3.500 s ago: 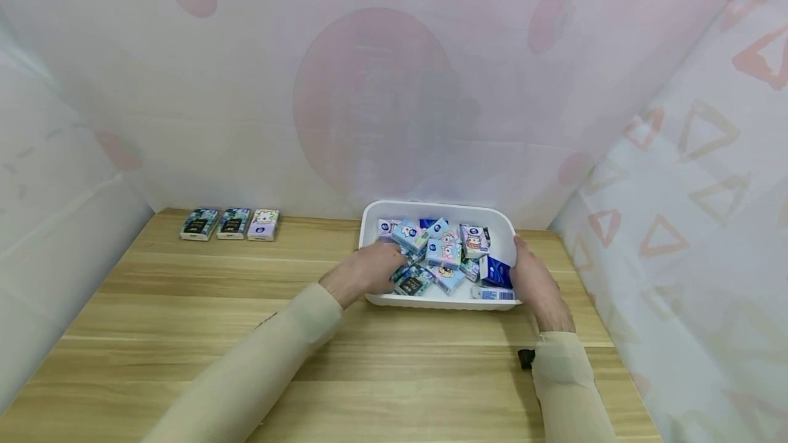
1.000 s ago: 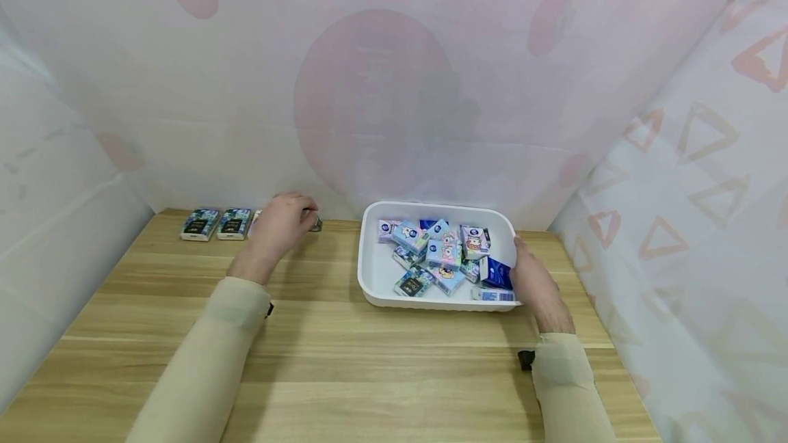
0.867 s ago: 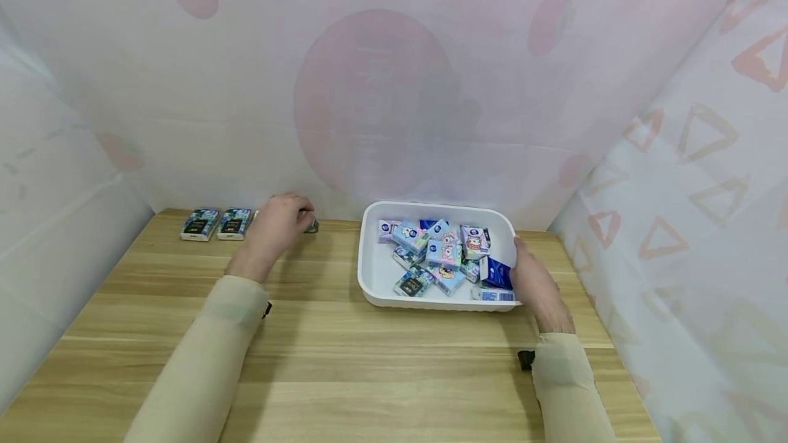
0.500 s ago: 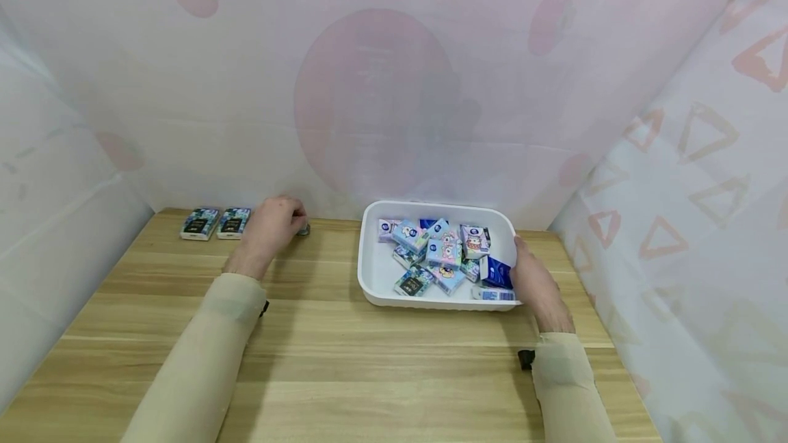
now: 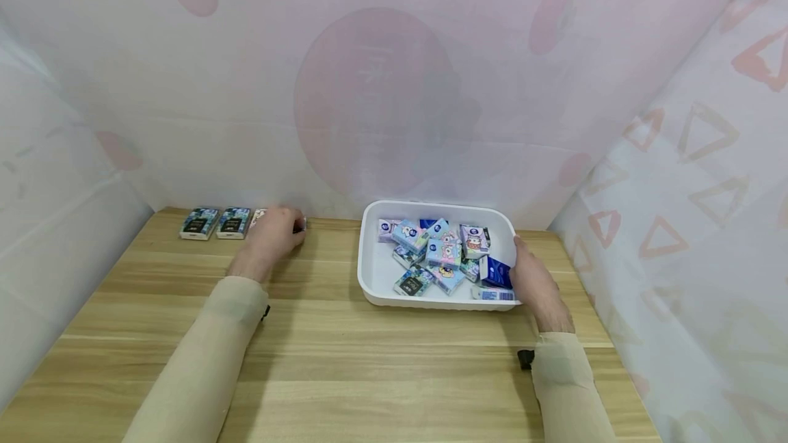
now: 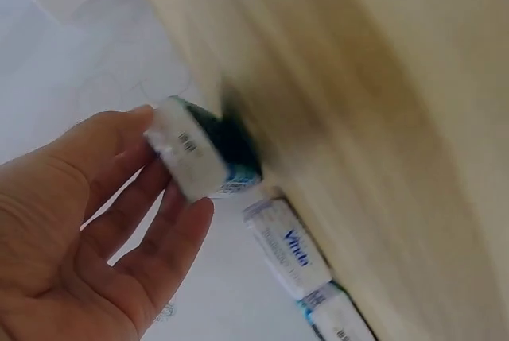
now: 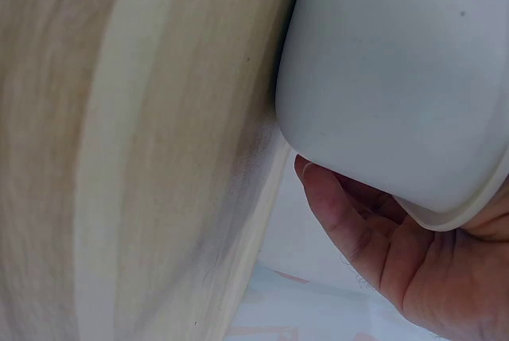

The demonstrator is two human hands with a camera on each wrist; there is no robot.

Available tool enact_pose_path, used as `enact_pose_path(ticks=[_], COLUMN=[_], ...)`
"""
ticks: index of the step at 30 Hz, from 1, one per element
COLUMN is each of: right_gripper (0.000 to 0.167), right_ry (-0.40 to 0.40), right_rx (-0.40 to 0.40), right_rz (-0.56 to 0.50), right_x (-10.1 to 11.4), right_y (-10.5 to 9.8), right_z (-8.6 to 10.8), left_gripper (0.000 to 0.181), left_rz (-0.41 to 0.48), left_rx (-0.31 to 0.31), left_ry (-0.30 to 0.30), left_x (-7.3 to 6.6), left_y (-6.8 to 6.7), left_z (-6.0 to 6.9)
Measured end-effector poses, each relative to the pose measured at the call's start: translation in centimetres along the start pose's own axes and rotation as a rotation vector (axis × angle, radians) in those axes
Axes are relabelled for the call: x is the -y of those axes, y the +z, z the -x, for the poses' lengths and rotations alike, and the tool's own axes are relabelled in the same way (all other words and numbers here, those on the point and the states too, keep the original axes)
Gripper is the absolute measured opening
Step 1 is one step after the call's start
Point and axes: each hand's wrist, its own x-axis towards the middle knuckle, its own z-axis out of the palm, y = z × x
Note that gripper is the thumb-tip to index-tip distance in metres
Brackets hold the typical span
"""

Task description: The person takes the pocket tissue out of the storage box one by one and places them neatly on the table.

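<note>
In the head view my left hand [image 5: 274,231] is at the right end of a row of tissue packs along the back of the table. Its thumb and fingers grip a dark green and white tissue pack [image 6: 191,154], tilted just above or on the wood. Beside it in the left wrist view lies a Vinda tissue pack [image 6: 288,247]. My right hand [image 5: 537,287] holds the right side of a white plastic bin [image 5: 364,265], fingers curled under its rim. Inside are several blue, pink, purple and dark floral tissue packs [image 5: 443,253], jumbled together.
Two dark floral packs [image 5: 200,224] stand at the row's left; the third pack [image 5: 257,215] is mostly behind my left hand. A printed cloth wall [image 5: 369,101] rises behind the wooden table [image 5: 382,374], with others at both sides.
My left hand has moved from inside the bin leftward to the row with a tissue pack, then edged left and lowered. The right hand stays on the bin.
</note>
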Motion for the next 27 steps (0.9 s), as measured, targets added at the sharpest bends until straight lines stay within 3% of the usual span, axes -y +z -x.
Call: enact_pose_path(ticks=[4,17,27], right_gripper=[0.079,0.078,0.079], right_ry=[0.008,0.007,0.002], right_rx=[0.003,0.009,0.006], right_rz=[-0.003,-0.005,0.000], right_x=[0.0,0.1,0.1], right_y=[0.1,-0.1,-0.1], right_z=[0.0,0.0,0.0], left_gripper=[0.009,0.020,0.020], left_rz=[-0.030,-0.143,-0.174], left_rx=[0.024,0.046,0.007], left_ry=[0.006,-0.005,-0.002], left_x=[0.2,-1.4,-1.4], left_y=[0.8,1.0,1.4], left_z=[-0.2,-0.2,-1.1])
